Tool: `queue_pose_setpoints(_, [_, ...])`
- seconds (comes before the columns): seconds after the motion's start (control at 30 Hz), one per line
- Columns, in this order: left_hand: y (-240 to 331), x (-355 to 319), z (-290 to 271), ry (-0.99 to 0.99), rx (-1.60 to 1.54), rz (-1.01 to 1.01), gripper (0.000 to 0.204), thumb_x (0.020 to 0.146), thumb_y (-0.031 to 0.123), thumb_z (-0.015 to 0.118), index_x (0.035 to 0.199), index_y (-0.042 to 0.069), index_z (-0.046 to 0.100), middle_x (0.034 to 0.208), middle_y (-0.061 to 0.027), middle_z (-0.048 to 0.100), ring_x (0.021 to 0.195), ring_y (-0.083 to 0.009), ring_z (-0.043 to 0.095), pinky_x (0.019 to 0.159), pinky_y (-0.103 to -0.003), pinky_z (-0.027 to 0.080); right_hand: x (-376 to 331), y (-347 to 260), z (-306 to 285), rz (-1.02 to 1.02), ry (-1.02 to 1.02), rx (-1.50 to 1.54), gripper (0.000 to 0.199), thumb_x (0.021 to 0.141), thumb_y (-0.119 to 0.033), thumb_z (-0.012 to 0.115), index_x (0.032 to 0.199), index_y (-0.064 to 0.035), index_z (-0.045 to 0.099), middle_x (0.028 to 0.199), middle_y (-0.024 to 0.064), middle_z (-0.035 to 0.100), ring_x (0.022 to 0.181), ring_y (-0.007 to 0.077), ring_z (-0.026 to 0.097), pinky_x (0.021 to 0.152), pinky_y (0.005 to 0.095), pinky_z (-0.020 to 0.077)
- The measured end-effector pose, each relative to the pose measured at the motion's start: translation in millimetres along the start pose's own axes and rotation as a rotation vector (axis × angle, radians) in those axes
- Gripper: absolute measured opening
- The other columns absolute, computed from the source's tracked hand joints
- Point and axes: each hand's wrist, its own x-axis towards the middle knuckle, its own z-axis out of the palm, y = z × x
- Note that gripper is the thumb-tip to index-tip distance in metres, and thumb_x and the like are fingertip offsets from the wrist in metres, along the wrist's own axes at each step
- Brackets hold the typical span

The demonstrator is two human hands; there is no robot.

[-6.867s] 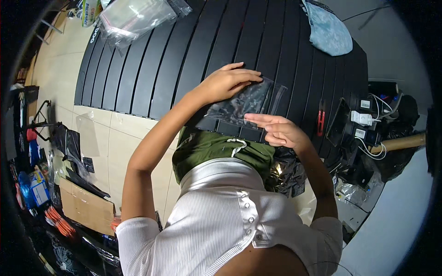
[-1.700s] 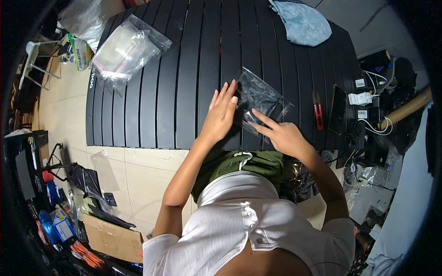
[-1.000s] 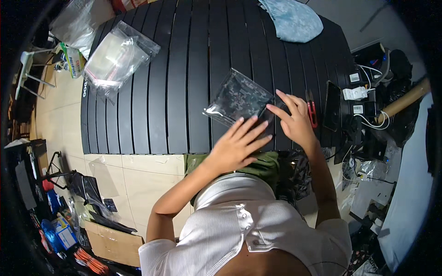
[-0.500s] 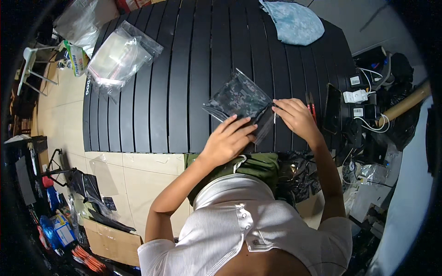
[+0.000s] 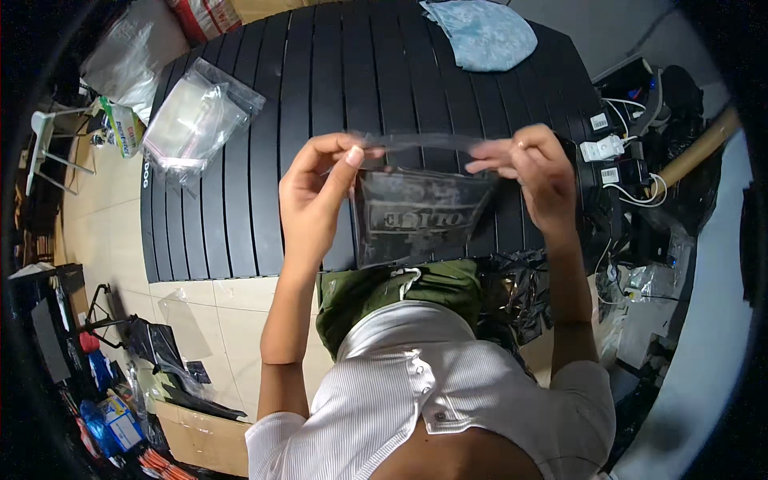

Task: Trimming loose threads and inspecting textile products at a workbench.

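Note:
A clear plastic bag [image 5: 382, 254] with dark camouflage-patterned cloth folded inside hangs upright over the near edge of the black slatted table [image 5: 264, 160]. Pale lettering shows on the cloth's facing side. My left hand [image 5: 310, 196] pinches the bag's upper left corner between thumb and fingers. At the other end, my right hand [image 5: 544, 180] is closed on the bag's clear top flap, its fingertips smeared by motion. Between the two hands the flap [image 5: 424, 142] stretches across as a blurred transparent strip.
Clear plastic bags [image 5: 192, 120] lie stacked on the table's left side. A light blue mottled cloth [image 5: 492, 36] rests at the far edge. On the right are a white plug adapter [image 5: 602, 149] with cables and a brown cardboard tube [image 5: 700, 148]. A cardboard box [image 5: 204, 436] sits low at left.
The bag has been lifted off the tabletop and turned, so its lettered side shows. My left hand rose to its upper corner, and my right hand moved up slightly. The view shifted a little.

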Motion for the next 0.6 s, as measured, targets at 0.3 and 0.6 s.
queue_pose_setpoints(0.3, [-100.8, 21.1, -22.5, 0.154, 0.18, -0.319, 0.029, 0.085, 0.011, 0.06, 0.111, 0.0, 0.054, 0.097, -0.0053, 0.06, 0.084, -0.0084, 0.057, 0.066, -0.019, 0.046, 2.8, 83.9, 9.7, 0.285, 0.46, -0.044, 0.029, 0.092, -0.019, 0.049, 0.117, -0.0042, 0.049, 0.115, 0.0113, 0.057, 0.101, 0.0161, 0.056, 0.085, 0.0282, 0.0439])
queue_pose_setpoints(0.6, [-106.8, 18.2, -25.8, 0.081, 0.101, -0.309, 0.038, 0.083, 0.004, 0.061, 0.119, -0.001, 0.048, 0.107, -0.0087, 0.056, 0.09, -0.0113, 0.057, 0.078, -0.023, 0.048, 1.9, 108.9, 15.8, 0.57, 0.245, -0.014, 0.04, 0.084, -0.015, 0.06, 0.12, -0.0035, 0.046, 0.099, 0.0045, 0.06, 0.08, 0.0086, 0.056, 0.065, 0.0201, 0.0438])
